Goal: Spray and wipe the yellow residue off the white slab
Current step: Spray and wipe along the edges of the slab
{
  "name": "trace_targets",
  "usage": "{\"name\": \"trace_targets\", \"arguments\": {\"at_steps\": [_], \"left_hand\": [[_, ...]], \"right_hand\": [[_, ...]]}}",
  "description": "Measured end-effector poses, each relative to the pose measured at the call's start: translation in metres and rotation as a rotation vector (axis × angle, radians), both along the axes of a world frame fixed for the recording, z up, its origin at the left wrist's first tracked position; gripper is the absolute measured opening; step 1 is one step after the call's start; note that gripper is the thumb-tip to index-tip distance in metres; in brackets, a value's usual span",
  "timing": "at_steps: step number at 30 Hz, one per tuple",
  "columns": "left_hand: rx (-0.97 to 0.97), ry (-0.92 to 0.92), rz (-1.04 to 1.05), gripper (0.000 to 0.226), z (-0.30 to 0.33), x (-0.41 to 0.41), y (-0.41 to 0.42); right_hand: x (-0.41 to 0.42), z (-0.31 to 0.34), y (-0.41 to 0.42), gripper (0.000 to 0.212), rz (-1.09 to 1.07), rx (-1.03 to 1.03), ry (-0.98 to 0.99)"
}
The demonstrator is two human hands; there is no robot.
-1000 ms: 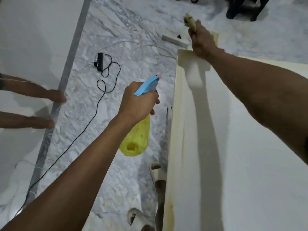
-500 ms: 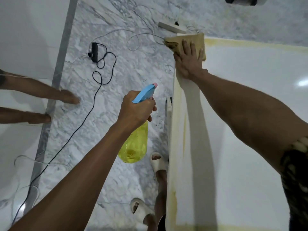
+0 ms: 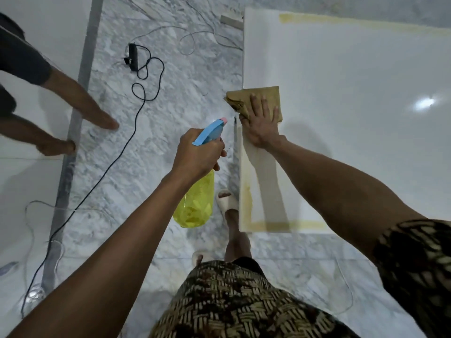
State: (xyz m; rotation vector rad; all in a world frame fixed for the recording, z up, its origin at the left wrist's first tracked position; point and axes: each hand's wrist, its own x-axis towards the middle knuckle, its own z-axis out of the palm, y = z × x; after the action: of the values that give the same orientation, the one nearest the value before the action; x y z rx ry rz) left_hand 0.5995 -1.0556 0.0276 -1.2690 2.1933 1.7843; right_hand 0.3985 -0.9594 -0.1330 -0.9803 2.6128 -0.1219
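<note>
The right hand (image 3: 260, 129) is laid flat, fingers spread, on a tan cloth (image 3: 258, 101) that is pressed onto the left edge of the white slab (image 3: 353, 123). The left hand (image 3: 197, 156) is wrapped around the neck of a yellow spray bottle (image 3: 196, 206) with a blue trigger head (image 3: 210, 131); the bottle is held just left of the right hand, over the marble floor (image 3: 175, 98), its nozzle aimed toward the cloth.

Yellow residue (image 3: 246, 191) is seen as a streak along the slab edge below the right wrist, and as bands along the near edge and the far edge, well beyond the cloth. Much cleaning is judged to remain.

Several risks can be named. If the trigger is squeezed from this spot, the spray may be wasted on the floor or the cloth instead of the residue. The cloth overhangs the slab edge beside the fingertips, so it could be dragged off during a stroke. A soiled cloth may smear the yellow rather than lift it. A black cable (image 3: 117, 162) lies on the floor to the left of the left hand, and a wet floor near it and the sandalled foot (image 3: 227, 201) could cause a slip.
</note>
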Motion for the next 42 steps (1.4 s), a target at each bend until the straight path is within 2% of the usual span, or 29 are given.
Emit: {"name": "trace_targets", "arguments": {"at_steps": [3, 6, 13, 17, 24, 29, 30, 31, 33, 35, 37, 39, 42], "left_hand": [[-0.015, -0.016, -0.012, 0.027, 0.002, 0.045, 0.025], [0.001, -0.024, 0.004, 0.017, 0.002, 0.08, 0.045], [-0.048, -0.06, -0.035, 0.019, 0.007, 0.133, 0.082], [-0.033, -0.018, -0.053, 0.025, 0.012, 0.146, 0.092], [-0.043, 0.011, -0.079, 0.021, 0.024, 0.15, 0.1], [-0.051, 0.048, -0.112, 0.02, 0.03, 0.155, 0.102], [-0.05, 0.056, -0.113, 0.02, 0.032, 0.157, 0.101], [-0.049, 0.052, -0.111, 0.021, 0.034, 0.158, 0.099], [-0.067, 0.046, -0.114, 0.023, 0.038, 0.16, 0.094], [-0.087, 0.048, -0.111, 0.023, 0.046, 0.162, 0.089], [-0.103, 0.067, -0.093, 0.023, 0.056, 0.165, 0.083], [-0.121, 0.08, -0.074, 0.023, 0.067, 0.168, 0.079], [-0.159, 0.095, -0.012, 0.017, 0.087, 0.169, 0.07]], "right_hand": [[0.058, 0.005, 0.038, 0.057, 0.025, 0.007, 0.017], [0.11, 0.008, 0.069, 0.059, 0.038, 0.008, -0.026], [0.203, 0.017, 0.128, 0.061, 0.045, 0.041, -0.032], [0.236, 0.017, 0.148, 0.066, 0.055, 0.057, -0.048], [0.278, 0.024, 0.175, 0.08, 0.143, 0.088, -0.091], [0.316, 0.033, 0.188, 0.07, 0.214, 0.121, -0.11], [0.322, 0.039, 0.188, 0.065, 0.253, 0.148, -0.178], [0.328, 0.032, 0.188, 0.06, 0.275, 0.201, -0.33], [0.335, 0.04, 0.18, 0.062, 0.168, 0.188, -0.61], [0.34, 0.062, 0.172, 0.077, -0.156, 0.002, -0.828], [0.335, 0.088, 0.16, 0.066, -0.419, -0.225, -0.999], [0.323, 0.114, 0.147, 0.044, -0.585, -0.434, -1.117], [0.295, 0.161, 0.116, 0.044, -0.675, -0.611, -1.207]]}}
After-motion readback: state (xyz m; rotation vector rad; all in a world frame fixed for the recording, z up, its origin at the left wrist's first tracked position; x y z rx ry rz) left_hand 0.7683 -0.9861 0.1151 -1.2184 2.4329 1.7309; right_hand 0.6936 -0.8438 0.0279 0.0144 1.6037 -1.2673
